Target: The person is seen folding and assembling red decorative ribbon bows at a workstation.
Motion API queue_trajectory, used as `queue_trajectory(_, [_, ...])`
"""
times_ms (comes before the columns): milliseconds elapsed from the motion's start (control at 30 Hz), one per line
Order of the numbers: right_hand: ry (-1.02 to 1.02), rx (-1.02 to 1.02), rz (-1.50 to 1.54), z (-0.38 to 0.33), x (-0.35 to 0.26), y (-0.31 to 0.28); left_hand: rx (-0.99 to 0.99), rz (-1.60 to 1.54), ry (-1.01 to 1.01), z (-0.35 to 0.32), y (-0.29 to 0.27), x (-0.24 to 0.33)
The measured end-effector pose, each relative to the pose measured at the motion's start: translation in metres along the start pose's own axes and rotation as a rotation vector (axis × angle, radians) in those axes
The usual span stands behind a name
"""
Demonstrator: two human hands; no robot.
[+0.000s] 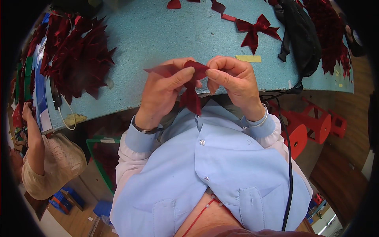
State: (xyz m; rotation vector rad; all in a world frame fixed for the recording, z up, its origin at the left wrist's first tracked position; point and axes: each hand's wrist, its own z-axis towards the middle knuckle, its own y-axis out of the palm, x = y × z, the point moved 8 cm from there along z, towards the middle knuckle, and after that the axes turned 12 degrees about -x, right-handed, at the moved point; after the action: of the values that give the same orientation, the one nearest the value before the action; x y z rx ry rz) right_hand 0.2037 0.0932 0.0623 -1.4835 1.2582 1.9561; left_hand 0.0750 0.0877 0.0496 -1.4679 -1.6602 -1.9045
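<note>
Between my hands, over the table's near edge, is a dark red velvet ribbon bow (191,96). One tail hangs down and another part sticks out to the left behind my fingers. My left hand (164,87) is closed round it, thumb pressing near the middle. With thumb and forefinger my right hand (237,81) pinches the right end of its upper loop. Beyond my right hand a finished-looking red velvet bow (256,29) lies on the table, joined to a strip of ribbon (229,17).
The blue table (134,47) carries a heap of red bows (81,59) at left and more red ribbon (327,35) at far right. A black bag (300,35) lies right, its black cable (290,170) running down past me. Red stools (316,122) stand below. Another person (55,162) works at left.
</note>
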Motion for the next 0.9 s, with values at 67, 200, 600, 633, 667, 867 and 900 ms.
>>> queue_trajectory(67, [-0.004,-0.015,-0.025,0.001,0.001,0.002,-0.006,-0.045,-0.009,-0.002,-0.001,0.001])
queue_trajectory(200, [-0.042,0.009,-0.141,0.004,-0.001,0.008,-0.022,-0.107,-0.029,-0.002,-0.005,-0.004])
queue_trajectory(600, [0.004,0.136,-0.356,0.001,-0.001,-0.007,-0.029,0.210,0.001,0.004,-0.002,-0.004])
queue_trajectory(633, [0.001,0.114,-0.340,0.001,0.000,-0.006,-0.054,0.159,0.007,0.005,-0.003,-0.006])
queue_trajectory(667, [-0.004,0.093,-0.324,0.002,0.000,-0.004,-0.080,0.109,0.011,0.005,-0.003,-0.006])
queue_trajectory(867, [-0.007,0.100,-0.356,0.005,0.002,0.002,-0.055,-0.159,-0.094,0.002,-0.005,-0.015])
queue_trajectory(900, [-0.020,0.106,-0.357,0.005,0.002,0.003,-0.063,-0.196,-0.113,0.001,-0.004,-0.018])
